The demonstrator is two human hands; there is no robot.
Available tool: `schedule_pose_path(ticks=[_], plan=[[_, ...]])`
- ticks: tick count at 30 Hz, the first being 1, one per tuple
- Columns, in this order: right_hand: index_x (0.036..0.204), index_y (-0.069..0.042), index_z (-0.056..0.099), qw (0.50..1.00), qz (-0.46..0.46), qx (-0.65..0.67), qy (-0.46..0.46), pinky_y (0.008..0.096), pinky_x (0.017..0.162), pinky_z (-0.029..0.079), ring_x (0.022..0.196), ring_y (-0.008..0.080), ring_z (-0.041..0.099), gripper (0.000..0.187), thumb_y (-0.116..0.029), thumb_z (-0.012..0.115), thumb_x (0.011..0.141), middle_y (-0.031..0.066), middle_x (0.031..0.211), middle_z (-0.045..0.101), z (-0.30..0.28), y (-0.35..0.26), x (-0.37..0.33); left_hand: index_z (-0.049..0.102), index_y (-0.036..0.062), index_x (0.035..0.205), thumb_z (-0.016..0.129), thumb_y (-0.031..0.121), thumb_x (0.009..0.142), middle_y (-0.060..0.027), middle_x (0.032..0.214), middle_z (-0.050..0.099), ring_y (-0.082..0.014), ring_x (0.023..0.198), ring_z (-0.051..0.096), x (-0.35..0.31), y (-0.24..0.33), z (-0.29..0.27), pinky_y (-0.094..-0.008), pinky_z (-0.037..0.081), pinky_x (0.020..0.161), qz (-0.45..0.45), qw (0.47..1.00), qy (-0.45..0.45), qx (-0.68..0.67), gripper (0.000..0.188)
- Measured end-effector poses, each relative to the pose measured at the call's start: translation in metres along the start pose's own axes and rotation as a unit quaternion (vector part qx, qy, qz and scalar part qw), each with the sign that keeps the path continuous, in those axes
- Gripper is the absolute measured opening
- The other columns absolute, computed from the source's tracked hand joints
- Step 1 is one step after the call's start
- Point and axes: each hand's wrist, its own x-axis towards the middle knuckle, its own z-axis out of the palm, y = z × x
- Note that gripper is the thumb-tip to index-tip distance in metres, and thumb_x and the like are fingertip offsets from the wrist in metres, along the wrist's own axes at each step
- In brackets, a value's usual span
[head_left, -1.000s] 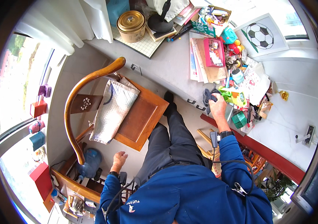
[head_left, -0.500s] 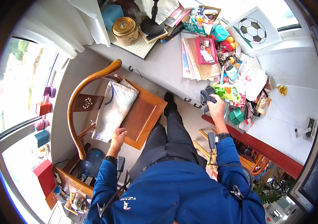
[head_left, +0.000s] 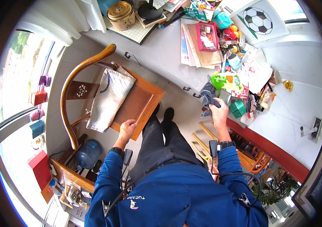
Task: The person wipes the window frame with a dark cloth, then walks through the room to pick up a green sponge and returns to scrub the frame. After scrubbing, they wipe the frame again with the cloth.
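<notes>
My right hand point(head_left: 219, 110) pinches a dark grey cloth point(head_left: 208, 95) at the front edge of the cluttered desk. The cloth hangs crumpled from my fingers, beside a bright green plastic piece point(head_left: 218, 80). My left hand point(head_left: 127, 130) is curled closed with nothing visible in it, over the front edge of a wooden chair's seat point(head_left: 137, 105). Across that seat, toward the curved backrest, lies a pale quilted cloth point(head_left: 111, 99).
The grey desk point(head_left: 157, 60) holds a pink box point(head_left: 207, 37), papers, toys and a gold-lidded tin point(head_left: 121, 16). A soccer-ball picture point(head_left: 257, 20) leans behind. A blue water bottle point(head_left: 88, 154) stands at lower left; light wooden legs point(head_left: 202, 145) are near my right side.
My view and body have shifted slightly, and both my shoes now show. The grey cloth hangs more loosely from my right hand. My left hand's fingers have curled in.
</notes>
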Motion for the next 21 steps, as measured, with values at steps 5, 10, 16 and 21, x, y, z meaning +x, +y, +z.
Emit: schedule_pose_path(ticks=[5,10,16,21], plan=[[0.107,-0.002,0.071,0.999,-0.045,-0.023,0.008,0.0265,0.074,0.052,0.080,0.0092,0.062,0.029,0.001,0.070,0.077,0.0020,0.089,0.070,-0.002,-0.017,0.002,0.068,-0.0031,0.119,0.067,0.017,0.091,-0.0125,0.106,0.073,-0.0209,0.101,0.067,-0.008,0.004,0.016,-0.0318,0.051,0.093,-0.014,1.000,0.003,-0.013,0.034],[0.107,-0.002,0.072,0.991,-0.117,-0.068,0.024,0.0283,0.076,0.053,0.081,0.0119,0.065,0.030,-0.001,0.069,0.077,0.0062,0.090,0.072,0.009,-0.039,0.018,0.067,-0.0017,0.121,0.065,0.018,0.093,-0.0039,0.095,0.068,-0.0132,0.081,0.060,-0.018,-0.007,0.017,-0.0290,0.051,0.072,-0.007,0.999,0.017,-0.044,0.035],[0.106,-0.005,0.073,0.988,-0.088,-0.124,0.040,0.0323,0.082,0.054,0.087,0.0194,0.070,0.032,-0.004,0.071,0.074,0.0100,0.097,0.074,0.033,-0.053,0.037,0.067,0.0005,0.122,0.065,0.021,0.093,-0.0050,0.100,0.069,-0.0150,0.088,0.062,-0.014,-0.030,-0.010,-0.0302,0.051,0.074,-0.035,0.998,0.014,-0.049,0.035],[0.106,-0.005,0.073,0.984,-0.096,-0.143,0.048,0.0317,0.081,0.054,0.085,0.0184,0.069,0.032,-0.003,0.072,0.074,0.0096,0.096,0.074,0.045,-0.053,0.039,0.066,0.0015,0.125,0.064,0.021,0.094,-0.0072,0.109,0.069,-0.0192,0.096,0.064,-0.002,-0.047,-0.040,-0.0328,0.053,0.077,-0.049,0.997,0.027,-0.051,0.037]])
